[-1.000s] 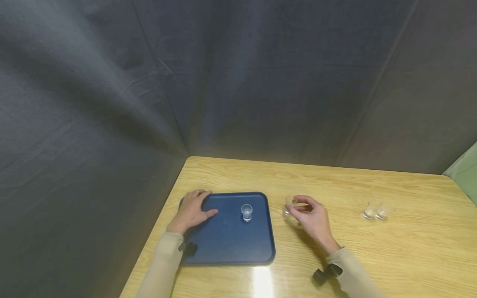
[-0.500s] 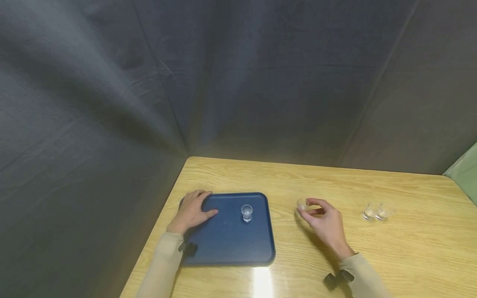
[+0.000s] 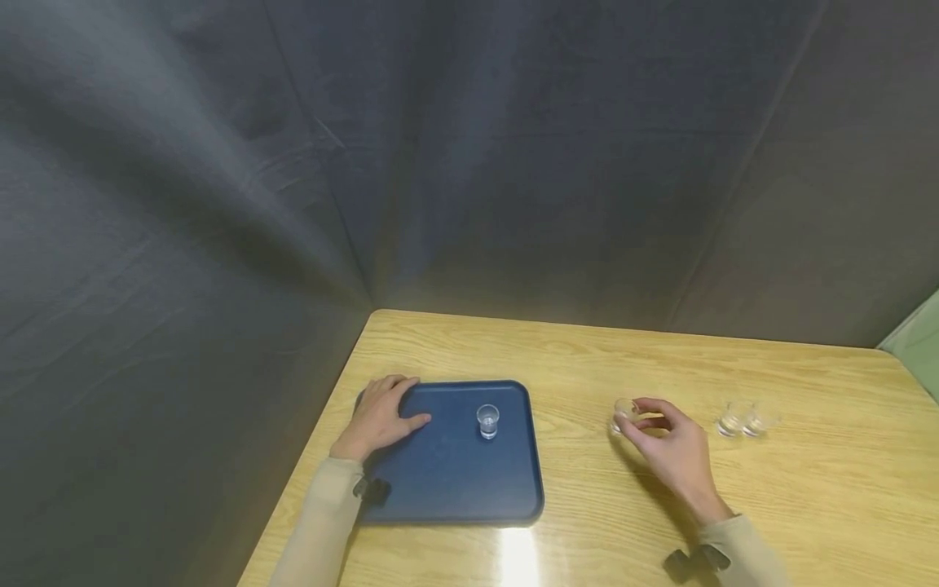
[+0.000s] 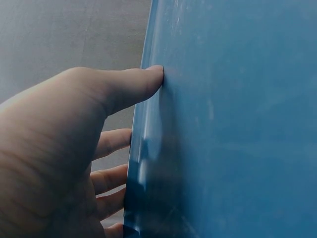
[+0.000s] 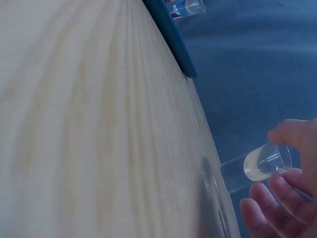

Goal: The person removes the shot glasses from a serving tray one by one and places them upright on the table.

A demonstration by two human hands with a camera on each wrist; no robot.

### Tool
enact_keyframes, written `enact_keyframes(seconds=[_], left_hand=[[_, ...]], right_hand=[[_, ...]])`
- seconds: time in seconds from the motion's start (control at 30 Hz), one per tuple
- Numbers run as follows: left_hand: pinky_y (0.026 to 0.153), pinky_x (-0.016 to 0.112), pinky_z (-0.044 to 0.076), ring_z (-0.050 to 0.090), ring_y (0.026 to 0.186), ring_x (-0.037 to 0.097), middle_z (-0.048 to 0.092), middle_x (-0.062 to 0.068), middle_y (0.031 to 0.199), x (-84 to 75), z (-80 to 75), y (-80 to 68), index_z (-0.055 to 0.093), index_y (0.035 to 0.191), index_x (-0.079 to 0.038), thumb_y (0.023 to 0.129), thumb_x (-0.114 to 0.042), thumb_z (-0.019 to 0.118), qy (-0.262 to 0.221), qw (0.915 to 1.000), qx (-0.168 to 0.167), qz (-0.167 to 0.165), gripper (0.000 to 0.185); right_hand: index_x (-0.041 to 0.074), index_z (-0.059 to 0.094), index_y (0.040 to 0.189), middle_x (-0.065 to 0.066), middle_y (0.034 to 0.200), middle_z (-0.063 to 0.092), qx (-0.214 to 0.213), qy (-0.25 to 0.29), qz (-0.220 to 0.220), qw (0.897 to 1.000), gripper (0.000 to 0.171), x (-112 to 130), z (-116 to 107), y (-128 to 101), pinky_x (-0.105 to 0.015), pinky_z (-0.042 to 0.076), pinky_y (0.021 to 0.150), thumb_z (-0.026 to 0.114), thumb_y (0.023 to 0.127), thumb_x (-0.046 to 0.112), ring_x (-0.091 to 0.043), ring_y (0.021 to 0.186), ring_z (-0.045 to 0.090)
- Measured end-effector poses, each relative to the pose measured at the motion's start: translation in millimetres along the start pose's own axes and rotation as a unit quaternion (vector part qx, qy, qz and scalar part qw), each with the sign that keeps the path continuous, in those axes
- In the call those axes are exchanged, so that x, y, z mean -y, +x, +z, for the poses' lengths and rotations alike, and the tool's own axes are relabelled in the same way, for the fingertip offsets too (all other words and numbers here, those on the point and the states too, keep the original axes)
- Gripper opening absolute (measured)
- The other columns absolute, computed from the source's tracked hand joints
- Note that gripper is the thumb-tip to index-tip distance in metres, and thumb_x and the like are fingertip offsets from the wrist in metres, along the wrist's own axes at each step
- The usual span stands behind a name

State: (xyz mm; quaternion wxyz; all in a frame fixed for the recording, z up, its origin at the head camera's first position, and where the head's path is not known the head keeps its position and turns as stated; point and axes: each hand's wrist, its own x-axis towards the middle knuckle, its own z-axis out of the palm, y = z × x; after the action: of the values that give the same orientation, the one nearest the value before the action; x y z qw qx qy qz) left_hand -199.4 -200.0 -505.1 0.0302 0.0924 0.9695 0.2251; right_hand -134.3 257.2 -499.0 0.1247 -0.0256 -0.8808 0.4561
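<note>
A blue tray [image 3: 447, 481] lies at the table's left side with one small clear glass [image 3: 487, 421] standing on it. My left hand [image 3: 381, 412] rests on the tray's far left corner; in the left wrist view its thumb [image 4: 133, 84] lies on the tray's surface [image 4: 237, 124] and its fingers [image 4: 111, 144] reach past the rim. My right hand [image 3: 637, 417] is right of the tray and pinches a second small glass [image 3: 623, 410] between thumb and fingers just above the table. The right wrist view shows this glass [image 5: 255, 168] tilted in my right hand [image 5: 280, 161].
Two more small glasses [image 3: 742, 420] stand together on the wooden table [image 3: 587, 350], right of my right hand. Dark fabric walls close the table's left and back sides. The tray's edge [image 5: 171, 34] shows in the right wrist view.
My right hand has carried its glass to the right, away from the tray and closer to the two standing glasses. The left hand has stayed on the tray.
</note>
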Motion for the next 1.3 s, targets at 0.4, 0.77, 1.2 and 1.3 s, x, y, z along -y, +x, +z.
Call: enact_keyframes(seconds=[0.4, 0.77, 1.2, 1.3], left_hand=[[0.125, 0.068, 0.031, 0.043, 0.150, 0.046, 0.053, 0.018, 0.157, 0.4, 0.1, -0.9, 0.054, 0.156, -0.013, 0.094, -0.046, 0.079, 0.000, 1.0000, -0.002, 0.003, 0.074], [0.126, 0.068, 0.030, 0.044, 0.149, 0.046, 0.053, 0.019, 0.157, 0.6, -0.1, 0.6, 0.055, 0.156, -0.013, 0.094, -0.045, 0.079, 0.000, 1.0000, -0.002, 0.004, 0.074], [0.127, 0.068, 0.028, 0.043, 0.150, 0.046, 0.052, 0.019, 0.158, -0.2, -0.9, -0.4, 0.054, 0.156, -0.013, 0.094, -0.046, 0.079, -0.002, 1.0000, -0.004, 0.003, 0.074], [0.126, 0.068, 0.029, 0.042, 0.150, 0.045, 0.052, 0.018, 0.158, 0.0, -0.1, -0.9, 0.054, 0.156, -0.013, 0.094, -0.046, 0.079, -0.001, 1.0000, -0.003, 0.003, 0.074]], right_hand=[[0.001, 0.073, 0.122, 0.004, 0.108, 0.070, -0.047, 0.003, -0.005, 0.999, 0.039, -15.9, -30.0, -7.9, -0.013, 0.057, 0.065, 0.087, 0.091, 0.022, 0.010, 0.082, 0.062], [0.001, 0.071, 0.126, 0.038, 0.103, 0.062, -0.060, 0.010, 0.031, 0.998, 0.043, -33.1, -61.4, -12.2, -0.008, 0.056, 0.067, 0.086, 0.093, 0.025, 0.012, 0.080, 0.064], [0.013, 0.078, 0.117, 0.038, 0.102, 0.068, -0.116, 0.057, 0.075, 0.989, 0.027, -44.9, -92.1, -12.3, -0.009, 0.055, 0.060, 0.085, 0.092, 0.018, 0.012, 0.078, 0.066], [0.016, 0.078, 0.113, 0.037, 0.098, 0.069, -0.121, 0.064, 0.085, 0.987, 0.023, -48.5, -97.1, -14.5, -0.012, 0.054, 0.056, 0.085, 0.091, 0.016, 0.012, 0.077, 0.066]])
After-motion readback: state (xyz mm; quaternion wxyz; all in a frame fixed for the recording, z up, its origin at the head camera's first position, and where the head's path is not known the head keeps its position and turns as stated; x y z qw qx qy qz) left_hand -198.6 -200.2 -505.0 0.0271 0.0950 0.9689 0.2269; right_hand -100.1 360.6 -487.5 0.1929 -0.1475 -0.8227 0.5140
